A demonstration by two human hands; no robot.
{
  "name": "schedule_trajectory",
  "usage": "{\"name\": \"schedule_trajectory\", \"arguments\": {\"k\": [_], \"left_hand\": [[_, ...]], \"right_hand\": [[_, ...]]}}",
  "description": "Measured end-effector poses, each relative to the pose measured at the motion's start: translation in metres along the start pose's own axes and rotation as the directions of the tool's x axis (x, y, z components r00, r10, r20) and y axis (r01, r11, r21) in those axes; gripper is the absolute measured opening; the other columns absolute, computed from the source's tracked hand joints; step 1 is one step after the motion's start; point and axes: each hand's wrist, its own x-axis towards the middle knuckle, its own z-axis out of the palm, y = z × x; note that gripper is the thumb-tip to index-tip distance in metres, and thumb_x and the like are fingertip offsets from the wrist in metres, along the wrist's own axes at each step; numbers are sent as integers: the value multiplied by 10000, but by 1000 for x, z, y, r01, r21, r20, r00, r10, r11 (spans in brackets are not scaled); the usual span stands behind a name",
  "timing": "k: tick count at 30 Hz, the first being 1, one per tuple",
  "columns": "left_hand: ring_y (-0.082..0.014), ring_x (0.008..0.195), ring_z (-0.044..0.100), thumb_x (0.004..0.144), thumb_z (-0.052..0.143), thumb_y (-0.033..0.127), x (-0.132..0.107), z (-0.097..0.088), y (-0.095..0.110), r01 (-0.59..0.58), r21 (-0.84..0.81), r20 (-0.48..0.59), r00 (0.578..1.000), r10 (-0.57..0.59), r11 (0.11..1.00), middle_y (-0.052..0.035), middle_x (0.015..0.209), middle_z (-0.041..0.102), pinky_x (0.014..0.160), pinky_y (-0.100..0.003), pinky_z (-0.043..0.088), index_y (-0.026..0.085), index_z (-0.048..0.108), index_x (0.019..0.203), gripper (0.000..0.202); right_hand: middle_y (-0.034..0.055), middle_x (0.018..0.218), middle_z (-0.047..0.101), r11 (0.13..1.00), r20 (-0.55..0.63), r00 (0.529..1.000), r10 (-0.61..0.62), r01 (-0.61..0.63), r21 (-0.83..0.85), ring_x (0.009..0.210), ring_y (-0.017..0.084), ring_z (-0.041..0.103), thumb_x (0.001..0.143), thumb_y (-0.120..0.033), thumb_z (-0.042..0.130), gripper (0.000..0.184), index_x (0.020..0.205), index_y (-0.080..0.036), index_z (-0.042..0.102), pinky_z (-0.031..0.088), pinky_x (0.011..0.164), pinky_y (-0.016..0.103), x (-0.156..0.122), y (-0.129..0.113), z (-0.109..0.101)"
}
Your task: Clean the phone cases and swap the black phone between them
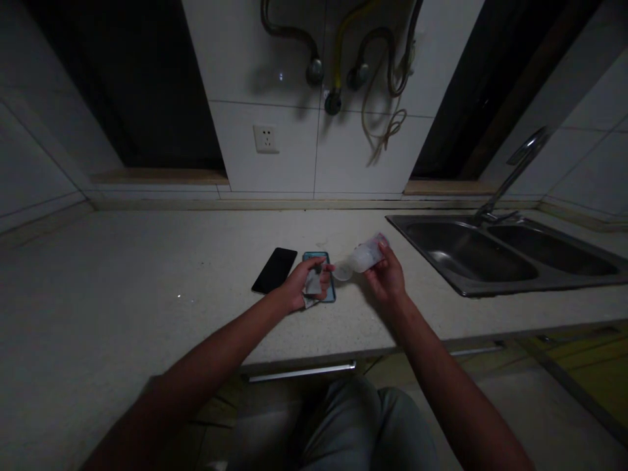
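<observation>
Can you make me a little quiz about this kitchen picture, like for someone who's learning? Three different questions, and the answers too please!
1. True or false: the left hand is empty.
2. Which thing lies on the countertop just left of that hand?
a) a red mug
b) a black phone
c) a frying pan
3. Fill the gap: of the person's two hands, the one nearer the two-bowl sink is the ____.

Key
1. False; it holds a small pale piece.
2. b
3. right hand, which holds a translucent packet.
</observation>
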Motion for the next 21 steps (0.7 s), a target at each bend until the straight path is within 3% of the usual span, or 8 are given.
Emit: {"name": "schedule_trajectory", "arguments": {"k": [5,9,15,18,21], "left_hand": [[-42,308,264,883,555,336,-2,1,1,54,47,-97,994,-49,997,74,453,381,305,-145,161,155,568,770,213],[-39,316,248,788,581,208,-4,4,0,78,127,-46,996,-73,989,78,451,374,301,-140,150,169,540,740,74],[-37,329,224,748,567,178,-8,8,0,63,162,-7,998,-63,985,85,446,364,295,-132,171,151,573,792,52],[-28,325,230,763,589,190,-10,11,0,37,196,-33,999,-31,980,85,448,363,299,-136,174,137,592,781,57],[-20,326,254,767,629,214,-11,12,-2,35,234,-75,997,-18,972,74,455,381,306,-144,175,159,531,671,148]], "right_hand": [[-19,921,748,996,-6,1000,14,-13,93,851,141,700,753,-271,787,235,967,-259,691,607,755,267,2,1,1],[-27,947,747,995,-23,1000,-20,22,99,899,125,690,739,-319,810,278,985,-263,694,592,802,251,2,1,3],[-6,871,716,959,5,987,-163,160,-234,810,171,681,677,-473,823,454,1036,-237,674,571,646,265,-8,3,7],[19,882,728,879,28,959,-283,271,-391,811,193,687,626,-474,847,541,1068,-216,674,573,684,310,-17,6,11],[65,895,749,784,122,932,-342,355,-509,834,228,696,597,-470,867,512,994,-193,701,580,769,371,-25,10,12]]}}
